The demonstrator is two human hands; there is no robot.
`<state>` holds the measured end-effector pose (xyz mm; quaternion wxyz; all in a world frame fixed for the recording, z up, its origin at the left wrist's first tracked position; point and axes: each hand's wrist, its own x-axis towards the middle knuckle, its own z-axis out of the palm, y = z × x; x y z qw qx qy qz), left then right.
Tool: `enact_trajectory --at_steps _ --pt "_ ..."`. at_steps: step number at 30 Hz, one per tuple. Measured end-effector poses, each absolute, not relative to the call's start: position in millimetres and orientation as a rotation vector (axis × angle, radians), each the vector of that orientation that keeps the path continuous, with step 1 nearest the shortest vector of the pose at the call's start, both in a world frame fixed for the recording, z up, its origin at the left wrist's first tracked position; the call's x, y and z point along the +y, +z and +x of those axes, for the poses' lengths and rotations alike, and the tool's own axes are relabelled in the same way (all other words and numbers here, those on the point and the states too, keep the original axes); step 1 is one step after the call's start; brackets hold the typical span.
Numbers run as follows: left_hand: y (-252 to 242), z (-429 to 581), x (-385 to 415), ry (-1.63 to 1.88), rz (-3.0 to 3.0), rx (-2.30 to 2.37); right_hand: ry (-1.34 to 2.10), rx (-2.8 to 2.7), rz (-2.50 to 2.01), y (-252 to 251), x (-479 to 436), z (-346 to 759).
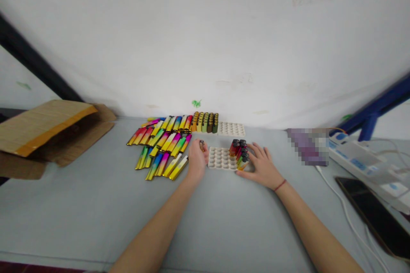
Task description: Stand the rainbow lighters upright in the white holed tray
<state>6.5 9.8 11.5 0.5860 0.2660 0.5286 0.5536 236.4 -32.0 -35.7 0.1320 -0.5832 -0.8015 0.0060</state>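
My left hand [197, 158] is closed around a lighter [201, 145] whose metal top shows above the fingers; the rest of it is hidden. Just right of that hand lies a white tray [221, 158] with rows of round holes. Several lighters [238, 151] with black tops and red, green or amber bodies stand upright at the tray's right end. Beside them rests my right hand [262, 165], fingers spread and holding nothing, with thumb and fingertips at the tray's right edge. Left of my left hand lie many shiny gradient-coloured lighter-shaped sleeves [166, 141] in loose rows.
Behind, a block of upright lighters [205, 123] stands by a second white holed tray [232, 129] near the wall. An open cardboard box [54, 128] is at left. On the right are a power strip [358, 162], a white cable [342, 204] and a dark phone [374, 215].
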Motion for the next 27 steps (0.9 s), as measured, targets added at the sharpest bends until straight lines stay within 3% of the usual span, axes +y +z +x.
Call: enact_trajectory --at_steps 8,20,27 --pt "7.4 8.5 6.4 1.267 0.722 1.173 0.027 -2.327 -1.692 -33.5 -32.2 235.8" --pt "-2.4 3.6 6.4 1.512 1.664 1.196 0.034 -2.336 -1.705 -32.0 -32.5 234.9" --pt "3.9 6.3 -0.1 1.317 1.946 1.11 0.027 -2.331 -1.698 -31.1 -32.4 234.9"
